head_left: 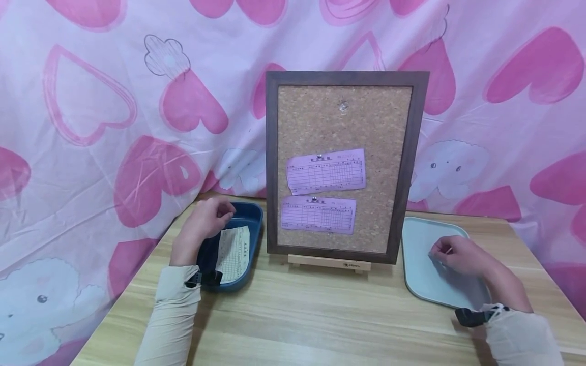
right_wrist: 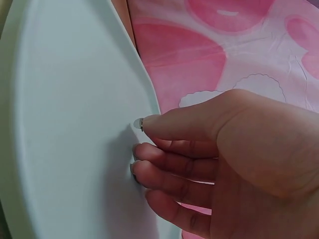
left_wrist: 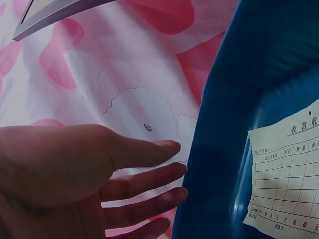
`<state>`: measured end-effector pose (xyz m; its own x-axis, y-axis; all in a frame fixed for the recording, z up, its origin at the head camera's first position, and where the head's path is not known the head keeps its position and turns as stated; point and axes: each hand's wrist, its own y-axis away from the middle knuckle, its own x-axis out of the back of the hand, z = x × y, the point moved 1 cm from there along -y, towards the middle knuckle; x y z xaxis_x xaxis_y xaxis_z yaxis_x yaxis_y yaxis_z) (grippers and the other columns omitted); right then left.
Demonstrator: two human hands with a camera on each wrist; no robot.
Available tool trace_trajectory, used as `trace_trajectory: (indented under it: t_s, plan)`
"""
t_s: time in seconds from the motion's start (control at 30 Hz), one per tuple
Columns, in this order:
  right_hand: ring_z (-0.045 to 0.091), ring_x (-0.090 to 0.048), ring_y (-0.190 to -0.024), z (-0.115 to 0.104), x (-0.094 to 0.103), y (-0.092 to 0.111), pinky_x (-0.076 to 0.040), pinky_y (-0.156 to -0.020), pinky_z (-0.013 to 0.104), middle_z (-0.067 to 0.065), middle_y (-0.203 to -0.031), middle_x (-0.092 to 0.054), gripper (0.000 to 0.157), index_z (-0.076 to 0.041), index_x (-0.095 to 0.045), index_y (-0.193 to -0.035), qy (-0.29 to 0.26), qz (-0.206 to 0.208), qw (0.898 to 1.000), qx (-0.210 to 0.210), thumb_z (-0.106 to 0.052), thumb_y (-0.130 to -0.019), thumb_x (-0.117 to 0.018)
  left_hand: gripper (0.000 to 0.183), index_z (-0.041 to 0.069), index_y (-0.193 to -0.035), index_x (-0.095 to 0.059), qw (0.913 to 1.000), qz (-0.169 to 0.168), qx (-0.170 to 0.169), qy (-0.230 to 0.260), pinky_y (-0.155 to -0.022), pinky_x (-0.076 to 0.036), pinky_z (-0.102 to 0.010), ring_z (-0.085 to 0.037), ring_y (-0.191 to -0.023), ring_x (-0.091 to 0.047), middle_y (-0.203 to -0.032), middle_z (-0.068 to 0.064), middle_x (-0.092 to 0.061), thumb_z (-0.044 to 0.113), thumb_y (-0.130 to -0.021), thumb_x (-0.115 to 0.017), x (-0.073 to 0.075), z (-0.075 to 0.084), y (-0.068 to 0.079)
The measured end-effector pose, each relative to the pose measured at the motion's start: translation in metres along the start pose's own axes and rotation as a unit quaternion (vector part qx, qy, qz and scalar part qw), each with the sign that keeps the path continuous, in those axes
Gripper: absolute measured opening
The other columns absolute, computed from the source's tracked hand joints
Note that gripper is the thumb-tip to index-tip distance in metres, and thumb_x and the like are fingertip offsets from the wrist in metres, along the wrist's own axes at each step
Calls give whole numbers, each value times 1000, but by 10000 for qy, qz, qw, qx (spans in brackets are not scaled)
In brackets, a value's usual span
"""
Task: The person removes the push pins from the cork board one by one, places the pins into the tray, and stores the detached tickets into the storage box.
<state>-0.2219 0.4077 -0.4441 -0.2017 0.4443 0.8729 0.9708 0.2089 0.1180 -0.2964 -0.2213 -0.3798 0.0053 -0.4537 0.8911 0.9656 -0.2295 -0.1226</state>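
Over the blue tray [head_left: 258, 218] my left hand [head_left: 208, 219] hovers with loosely bent fingers and nothing between them. A white printed receipt slip [head_left: 238, 251] lies in that tray, just beyond the fingertips in the left wrist view. My right hand [head_left: 460, 254] is above the pale green tray [head_left: 418, 234]. Its thumb and a finger pinch a small clear push pin [right_wrist: 139, 123], mostly covered by the fingertips. Two purple receipt slips, an upper slip [head_left: 326, 173] and a lower slip [head_left: 318, 216], are pinned to the cork board [head_left: 384, 152], one above the other.
A dark wooden frame [head_left: 272, 168] surrounds the board, which stands on a small wooden easel [head_left: 327, 263] between the trays. Near the board's top is a clear pin-like thing [head_left: 343, 105]. Behind the wooden table [head_left: 320, 315] hangs a pink heart-patterned cloth [head_left: 114, 101].
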Motion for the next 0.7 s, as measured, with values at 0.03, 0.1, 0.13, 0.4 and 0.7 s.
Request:
trace_trajectory:
  t_s: [0.03, 0.1, 0.13, 0.4, 0.7]
  plan:
    - [19, -59, -87, 0, 0, 0, -51, -69, 22, 5, -94, -70, 13, 3, -75, -108, 2, 11, 10000, -1, -7, -101, -71, 16, 4, -115, -78, 10000, 17, -19, 11, -100, -59, -56, -33, -103, -75, -112, -17, -80, 9, -103, -68, 0, 1, 0]
    - [19, -59, -86, 0, -1, 0, -50, -69, 22, 5, -94, -70, 14, 3, -75, -108, -10, 25, 10000, -9, -7, -101, -71, 17, 4, -115, -79, 9999, 94, -111, 35, -100, -59, -55, -32, -103, -75, -111, -17, -81, 11, -103, -69, 0, 2, 0]
    - [19, -58, -86, 0, -1, 1, -50, -68, 22, 4, -93, -70, 14, 4, -76, -108, -23, 28, 10000, -21, -7, -101, -71, 17, 4, -115, -79, 9997, 151, -164, 51, -99, -59, -55, -32, -103, -76, -110, -16, -81, 11, -103, -69, 1, 3, 0]
    - [17, -57, -84, -1, -2, 1, -49, -67, 22, 4, -93, -70, 14, 2, -76, -107, -57, 118, 9999, -41, -10, -100, -72, 19, 4, -116, -80, 9977, 454, -449, 236, -96, -61, -55, -31, -99, -76, -109, -15, -81, 15, -104, -70, 2, 12, 2]
    - [20, -58, -88, 1, -2, -2, -49, -67, 24, 5, -96, -70, 21, 3, -75, -114, -31, 287, 9995, -122, -13, -100, -73, 20, 6, -120, -77, 9958, 618, -490, 467, -99, -62, -54, -31, -101, -73, -113, -14, -80, 17, -105, -69, 7, 27, 1]
